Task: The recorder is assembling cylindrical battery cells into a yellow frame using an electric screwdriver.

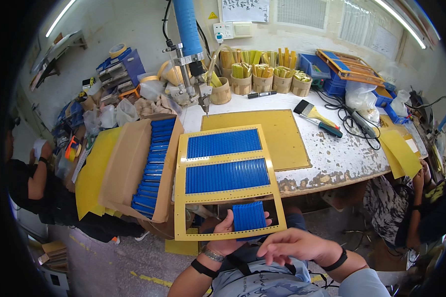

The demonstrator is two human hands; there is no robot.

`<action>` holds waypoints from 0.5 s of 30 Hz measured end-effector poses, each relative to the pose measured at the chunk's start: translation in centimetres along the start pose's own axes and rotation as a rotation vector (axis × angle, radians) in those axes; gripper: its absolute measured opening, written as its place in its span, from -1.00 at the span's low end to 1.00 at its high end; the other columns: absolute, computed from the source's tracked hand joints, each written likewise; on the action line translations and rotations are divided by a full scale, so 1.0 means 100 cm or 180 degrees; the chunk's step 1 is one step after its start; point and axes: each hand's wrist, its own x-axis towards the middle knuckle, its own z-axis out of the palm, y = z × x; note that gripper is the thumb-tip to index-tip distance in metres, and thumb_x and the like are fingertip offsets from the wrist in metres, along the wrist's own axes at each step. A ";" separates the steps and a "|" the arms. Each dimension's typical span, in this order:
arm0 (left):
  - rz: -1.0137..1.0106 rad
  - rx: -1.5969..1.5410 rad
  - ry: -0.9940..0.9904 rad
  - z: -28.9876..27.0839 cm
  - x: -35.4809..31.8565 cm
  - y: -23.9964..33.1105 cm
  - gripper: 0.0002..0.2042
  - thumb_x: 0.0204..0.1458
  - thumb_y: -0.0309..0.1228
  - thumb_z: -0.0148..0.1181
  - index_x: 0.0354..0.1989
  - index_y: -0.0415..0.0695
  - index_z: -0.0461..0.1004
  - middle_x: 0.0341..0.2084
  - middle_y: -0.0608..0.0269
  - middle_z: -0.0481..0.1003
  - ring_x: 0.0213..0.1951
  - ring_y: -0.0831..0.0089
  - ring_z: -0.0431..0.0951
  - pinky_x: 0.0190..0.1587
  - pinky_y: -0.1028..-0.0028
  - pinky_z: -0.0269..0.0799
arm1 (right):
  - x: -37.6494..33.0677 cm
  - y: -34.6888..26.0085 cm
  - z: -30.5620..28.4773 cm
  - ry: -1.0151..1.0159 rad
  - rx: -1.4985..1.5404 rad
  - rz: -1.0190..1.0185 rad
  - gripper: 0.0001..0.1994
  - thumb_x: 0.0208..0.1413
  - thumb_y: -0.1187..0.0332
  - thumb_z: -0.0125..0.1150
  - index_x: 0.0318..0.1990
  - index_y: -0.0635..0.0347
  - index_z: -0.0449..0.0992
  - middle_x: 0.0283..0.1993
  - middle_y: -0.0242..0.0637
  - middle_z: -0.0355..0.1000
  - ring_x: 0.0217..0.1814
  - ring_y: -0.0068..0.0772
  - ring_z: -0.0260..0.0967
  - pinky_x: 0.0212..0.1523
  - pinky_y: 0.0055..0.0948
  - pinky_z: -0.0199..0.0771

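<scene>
A yellow rectangular frame with rows of small holes leans at the table's front edge, its lower end toward me. Blue ribbed strips fill its upper and middle windows. My left hand reaches under the frame's lower bar, closed round a block of blue strips that shows in the lowest window. Its thumb lies along the block's left side and fingertips show at the right. Just beyond the lower right corner, my right hand hovers with loosely bent fingers apart; nothing shows in it.
Left of the frame stands an open cardboard box of blue strips. Behind lies a yellow board beneath a blue-tubed machine. A brush, screwdriver and marker lie on the table. People sit at both sides.
</scene>
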 end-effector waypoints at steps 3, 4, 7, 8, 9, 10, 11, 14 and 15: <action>0.0074 -0.0058 -0.0045 0.002 0.010 -0.006 -0.21 0.31 0.21 -0.30 0.49 -0.20 -0.04 0.37 -0.25 0.18 0.38 -0.12 0.23 0.38 -0.02 0.21 | -0.024 -0.026 -0.008 0.0576 -0.0331 -0.0392 -0.72 0.41 0.23 0.07 0.02 0.23 0.58 -0.28 -0.38 0.57 -0.42 -0.72 0.38 -0.45 -0.70 0.33; 0.0125 -0.0076 -0.0037 0.003 0.014 -0.008 -0.22 0.32 0.20 -0.31 0.48 -0.21 -0.02 0.37 -0.27 0.18 0.37 -0.13 0.25 0.37 -0.03 0.22 | -0.029 -0.034 -0.012 0.0749 -0.0419 -0.0550 -0.73 0.41 0.24 0.07 0.01 0.23 0.58 -0.30 -0.38 0.57 -0.43 -0.71 0.38 -0.45 -0.69 0.34; 0.0107 -0.0152 -0.0012 0.000 0.016 -0.010 -0.23 0.32 0.20 -0.31 0.47 -0.21 0.02 0.35 -0.24 0.22 0.35 -0.08 0.30 0.35 -0.01 0.26 | -0.035 -0.062 -0.018 0.1098 -0.0557 -0.0847 -0.74 0.40 0.25 0.09 -0.04 0.27 0.58 -0.34 -0.40 0.55 -0.46 -0.72 0.37 -0.45 -0.70 0.34; 0.0081 -0.0141 -0.0043 0.002 0.019 -0.010 -0.23 0.32 0.20 -0.31 0.47 -0.21 0.02 0.35 -0.24 0.22 0.35 -0.08 0.30 0.35 -0.01 0.26 | -0.037 -0.070 -0.019 0.1174 -0.0615 -0.0969 -0.73 0.40 0.25 0.10 -0.05 0.28 0.58 -0.34 -0.40 0.55 -0.46 -0.72 0.37 -0.46 -0.70 0.34; 0.0070 -0.0126 0.0013 0.003 0.020 -0.010 -0.21 0.31 0.21 -0.32 0.48 -0.22 -0.01 0.37 -0.23 0.20 0.36 -0.09 0.27 0.37 -0.01 0.23 | -0.035 -0.076 -0.024 0.1320 -0.0786 -0.1035 -0.73 0.39 0.24 0.11 -0.05 0.28 0.57 -0.33 -0.40 0.55 -0.45 -0.73 0.38 -0.46 -0.72 0.34; 0.0067 -0.0112 0.0072 0.003 0.020 -0.011 -0.19 0.31 0.22 -0.33 0.49 -0.23 -0.03 0.38 -0.23 0.17 0.38 -0.09 0.24 0.39 -0.01 0.19 | -0.031 -0.078 -0.033 0.1446 -0.0904 -0.1107 -0.74 0.37 0.24 0.13 -0.05 0.27 0.56 -0.34 -0.40 0.55 -0.43 -0.73 0.39 -0.45 -0.72 0.36; 0.0048 -0.0098 0.0033 0.005 0.023 -0.012 -0.19 0.31 0.22 -0.33 0.49 -0.23 -0.03 0.38 -0.23 0.17 0.38 -0.09 0.24 0.39 -0.01 0.19 | -0.030 -0.082 -0.039 0.1627 -0.0968 -0.1183 -0.74 0.37 0.24 0.13 -0.05 0.27 0.56 -0.34 -0.40 0.55 -0.42 -0.74 0.39 -0.45 -0.72 0.36; 0.0102 -0.0101 0.0022 0.000 0.022 -0.015 -0.20 0.31 0.22 -0.35 0.48 -0.24 -0.02 0.38 -0.22 0.17 0.38 -0.07 0.25 0.39 0.02 0.20 | -0.016 -0.091 -0.058 0.1905 -0.1165 -0.1298 -0.74 0.35 0.24 0.15 -0.05 0.26 0.57 -0.34 -0.39 0.56 -0.40 -0.73 0.40 -0.42 -0.68 0.39; 0.0129 -0.0074 0.0015 0.000 0.022 -0.017 -0.21 0.32 0.21 -0.36 0.48 -0.24 -0.01 0.38 -0.20 0.18 0.38 -0.05 0.26 0.39 0.04 0.21 | -0.012 -0.091 -0.062 0.2063 -0.1288 -0.1337 -0.74 0.35 0.24 0.15 -0.06 0.27 0.58 -0.34 -0.38 0.56 -0.39 -0.70 0.42 -0.40 -0.64 0.43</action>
